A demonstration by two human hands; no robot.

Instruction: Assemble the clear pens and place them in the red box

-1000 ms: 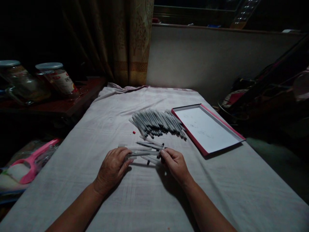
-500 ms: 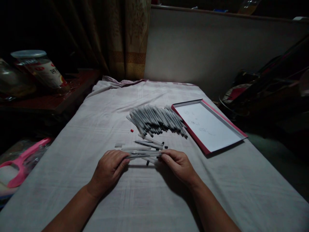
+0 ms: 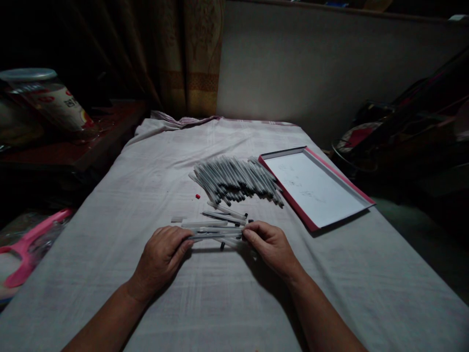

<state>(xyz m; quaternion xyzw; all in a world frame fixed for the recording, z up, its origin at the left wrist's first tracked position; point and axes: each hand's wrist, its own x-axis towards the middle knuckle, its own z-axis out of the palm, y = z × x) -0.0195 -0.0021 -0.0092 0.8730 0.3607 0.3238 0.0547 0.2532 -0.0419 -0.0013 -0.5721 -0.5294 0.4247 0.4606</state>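
Between my two hands stretches a slim, translucent pen [image 3: 216, 235], lying level just above the cloth. My left hand [image 3: 163, 252] is closed, pinching its left end between thumb and fingers. My right hand [image 3: 269, 247] is closed too, thumb and fingertips on its right end, where the exact grip is partly hidden. Several loose pen parts and clear barrels [image 3: 223, 215] lie just beyond, with a small black cap [image 3: 222, 246] beneath. Farther off spreads a large heap of pens [image 3: 234, 178] with dark ends. A small red cap [image 3: 198, 196] lies left of the heap.
A shallow red-rimmed box lid [image 3: 311, 188] with a white inside lies right of the heap on the pale checked cloth [image 3: 205, 303]. At the left are a lidded plastic jar [image 3: 54, 105] on a dark red table and a pink-handled object [image 3: 29, 247]. A curtain [image 3: 200, 63] hangs behind.
The camera view has shifted slightly, moving the whole scene a little left and up. Both hands stay on the pen's ends, with the right fingers moved only slightly.
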